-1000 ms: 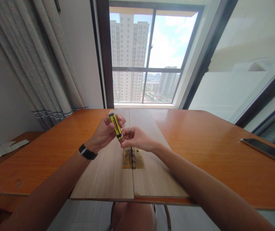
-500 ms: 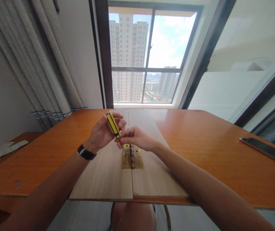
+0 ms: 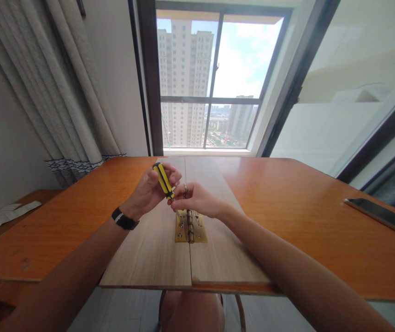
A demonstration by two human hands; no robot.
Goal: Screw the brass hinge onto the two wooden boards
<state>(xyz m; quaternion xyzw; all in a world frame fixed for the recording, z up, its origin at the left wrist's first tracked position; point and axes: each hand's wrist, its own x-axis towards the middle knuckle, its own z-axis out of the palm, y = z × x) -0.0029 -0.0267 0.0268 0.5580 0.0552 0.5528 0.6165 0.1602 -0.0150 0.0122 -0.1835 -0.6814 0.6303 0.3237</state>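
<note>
A yellow-and-black screwdriver (image 3: pixel 163 180) leans over the brass hinge (image 3: pixel 182 234), its handle up and its shaft pointing down at the hinge's left leaf. My left hand (image 3: pixel 147 190) is closed on the handle, thumb on the near side and fingers curled behind. At the lower end of the handle, my right hand (image 3: pixel 197 199) pinches the shaft with thumb and fingers. Screws show in the left leaf, and the tip is close to one of them; contact is hard to make out. The hinge lies across the seam between two pale wooden boards (image 3: pixel 145 263).
The boards rest on an orange-brown wooden table (image 3: pixel 280 198). A dark phone (image 3: pixel 384 216) lies at the right edge, and pale strips (image 3: pixel 7 216) lie at the far left. A grey curtain (image 3: pixel 66 92) hangs left of the window (image 3: pixel 214 99) behind the table.
The screwdriver handle has shifted very slightly right, and my right fingertips have moved a little on the shaft. The hinge and boards stay in place.
</note>
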